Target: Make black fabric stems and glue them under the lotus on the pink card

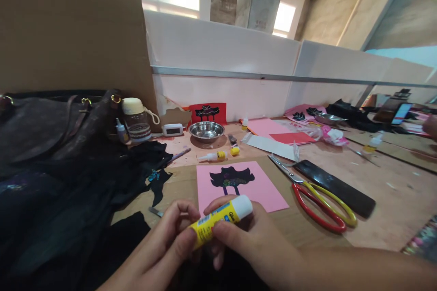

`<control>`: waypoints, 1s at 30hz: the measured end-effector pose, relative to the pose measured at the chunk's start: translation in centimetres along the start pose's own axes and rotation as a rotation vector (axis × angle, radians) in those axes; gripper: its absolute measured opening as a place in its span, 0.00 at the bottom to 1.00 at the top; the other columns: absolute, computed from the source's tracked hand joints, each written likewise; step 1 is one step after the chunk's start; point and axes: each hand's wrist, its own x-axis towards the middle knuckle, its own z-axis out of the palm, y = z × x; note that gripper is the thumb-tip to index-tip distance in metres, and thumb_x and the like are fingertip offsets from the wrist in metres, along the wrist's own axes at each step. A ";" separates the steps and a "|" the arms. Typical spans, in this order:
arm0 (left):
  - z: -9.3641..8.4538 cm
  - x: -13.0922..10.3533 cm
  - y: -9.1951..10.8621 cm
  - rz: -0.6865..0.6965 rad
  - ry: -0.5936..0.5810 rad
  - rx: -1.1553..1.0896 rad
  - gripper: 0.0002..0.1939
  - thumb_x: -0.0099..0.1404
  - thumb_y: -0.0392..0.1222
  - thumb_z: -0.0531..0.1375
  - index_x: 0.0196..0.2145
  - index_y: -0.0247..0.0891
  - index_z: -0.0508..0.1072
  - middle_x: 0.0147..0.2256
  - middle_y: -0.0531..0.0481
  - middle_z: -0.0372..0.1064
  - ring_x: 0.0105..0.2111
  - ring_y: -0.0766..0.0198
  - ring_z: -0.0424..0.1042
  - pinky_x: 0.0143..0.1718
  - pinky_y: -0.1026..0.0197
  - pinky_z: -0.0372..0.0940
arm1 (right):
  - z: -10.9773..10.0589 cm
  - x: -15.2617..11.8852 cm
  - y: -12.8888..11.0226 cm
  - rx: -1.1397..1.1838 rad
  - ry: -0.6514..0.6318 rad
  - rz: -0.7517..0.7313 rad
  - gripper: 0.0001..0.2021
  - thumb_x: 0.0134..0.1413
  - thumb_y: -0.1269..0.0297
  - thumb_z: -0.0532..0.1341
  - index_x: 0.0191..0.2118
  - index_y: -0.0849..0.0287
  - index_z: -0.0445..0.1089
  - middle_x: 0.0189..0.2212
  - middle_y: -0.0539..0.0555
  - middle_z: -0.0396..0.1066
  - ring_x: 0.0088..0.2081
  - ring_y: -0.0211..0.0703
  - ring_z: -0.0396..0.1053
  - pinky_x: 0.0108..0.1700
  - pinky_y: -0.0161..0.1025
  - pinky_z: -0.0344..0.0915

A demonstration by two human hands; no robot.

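Observation:
A yellow glue stick (218,220) with a white end is held between my two hands, tilted up to the right. My left hand (179,232) pinches its lower yellow end between thumb and fingers. Around the middle, near the white end, closes my right hand (244,234). Just beyond lies a pink card (269,193) bearing a black cloth cutout (232,177) with two dark strips under it; my right hand covers part of the card's near edge.
Red-and-yellow-handled scissors (321,204) and a black phone (336,186) lie at the right. Behind the card are a small glue bottle (213,156), a yellow cap (235,150) and a metal bowl (206,132). Black cloth (68,209) and a drink bottle (136,120) occupy the left.

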 end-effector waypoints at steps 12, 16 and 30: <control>-0.6 0.0 -1.1 0.311 0.262 0.397 0.06 0.68 0.45 0.63 0.42 0.47 0.72 0.37 0.55 0.79 0.36 0.63 0.80 0.38 0.69 0.74 | -0.2 -0.2 -0.2 -0.007 0.027 0.061 0.25 0.46 0.49 0.77 0.43 0.60 0.72 0.32 0.48 0.76 0.27 0.31 0.71 0.32 0.28 0.72; -0.4 0.1 -1.2 0.238 0.141 0.312 0.12 0.77 0.44 0.51 0.54 0.49 0.68 0.39 0.53 0.80 0.39 0.61 0.81 0.38 0.66 0.75 | -0.1 -0.2 -0.1 -0.015 0.007 0.048 0.24 0.48 0.48 0.76 0.43 0.59 0.72 0.25 0.45 0.72 0.26 0.30 0.71 0.32 0.27 0.71; -0.7 -0.4 -3.3 0.171 0.104 0.141 0.19 0.76 0.52 0.54 0.62 0.54 0.65 0.45 0.51 0.80 0.43 0.58 0.81 0.45 0.62 0.75 | -0.2 -0.3 0.2 0.037 -0.067 -0.047 0.20 0.54 0.52 0.74 0.44 0.59 0.72 0.29 0.46 0.73 0.28 0.30 0.71 0.34 0.27 0.71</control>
